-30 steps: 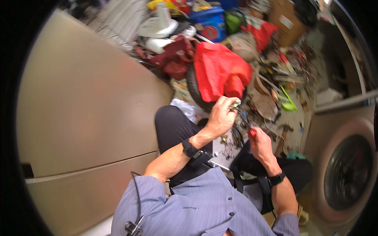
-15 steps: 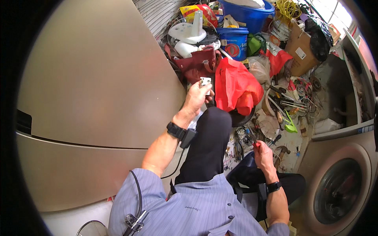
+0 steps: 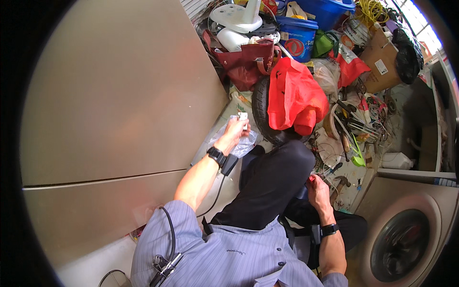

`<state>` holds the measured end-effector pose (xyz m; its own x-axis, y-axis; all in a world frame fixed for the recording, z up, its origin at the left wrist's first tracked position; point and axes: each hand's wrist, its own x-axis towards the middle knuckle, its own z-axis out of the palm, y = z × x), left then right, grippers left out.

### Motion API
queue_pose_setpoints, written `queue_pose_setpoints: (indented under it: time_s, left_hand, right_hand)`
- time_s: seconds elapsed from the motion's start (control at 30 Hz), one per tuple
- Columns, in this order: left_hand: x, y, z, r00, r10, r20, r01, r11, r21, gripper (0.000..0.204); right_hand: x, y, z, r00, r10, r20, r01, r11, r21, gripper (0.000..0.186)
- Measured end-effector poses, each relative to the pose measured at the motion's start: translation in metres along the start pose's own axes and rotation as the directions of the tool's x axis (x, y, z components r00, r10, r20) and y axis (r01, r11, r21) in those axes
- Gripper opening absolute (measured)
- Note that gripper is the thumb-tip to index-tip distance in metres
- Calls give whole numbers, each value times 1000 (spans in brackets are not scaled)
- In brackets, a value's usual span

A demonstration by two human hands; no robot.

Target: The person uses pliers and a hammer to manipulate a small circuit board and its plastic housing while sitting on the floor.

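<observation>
My left hand grips a small white fitting above a crumpled clear plastic bag on the floor. Just right of it lie a black tyre and a red cloth bag draped over it. My right hand is closed on a red-handled tool beside my bent leg; the tool's tip is hidden. A hammer lies just beyond that hand among scattered wires and tools.
A tall metallic-finish cabinet or appliance fills the left. A front-loading washer is at lower right, below an open cupboard. Blue buckets, a maroon bag, fan parts and a cardboard box are piled at the back.
My left hand went from near the right hand to further left, then lowered toward the plastic bag. My right hand moved slightly down. My left knee shifted right, now hiding much of the tool.
</observation>
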<state>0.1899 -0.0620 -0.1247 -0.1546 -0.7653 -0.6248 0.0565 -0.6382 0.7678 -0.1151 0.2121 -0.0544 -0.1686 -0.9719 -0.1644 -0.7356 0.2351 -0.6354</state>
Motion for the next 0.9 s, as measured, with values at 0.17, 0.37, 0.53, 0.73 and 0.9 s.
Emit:
queue_pose_setpoints:
  time_s: [0.17,0.37,0.53,0.73,0.9]
  left_hand:
    - [68,33,-3,980,143,-140,-141,990,23,16]
    - [134,29,11,986,161,-39,-165,920,-355,19]
    - [174,24,5,998,62,2,-60,967,-248,40]
    - [153,11,-1,985,146,96,-151,987,51,69]
    - [122,56,20,997,-22,73,9,984,179,72]
  right_hand:
    - [5,-5,-1,999,12,41,-12,1000,-5,21]
    - [7,4,7,996,18,88,-21,999,40,20]
    - [6,16,14,984,-5,175,-1,999,32,23]
    - [1,24,9,976,14,219,2,997,-74,24]
    - [-4,24,3,977,90,192,-92,996,6,23]
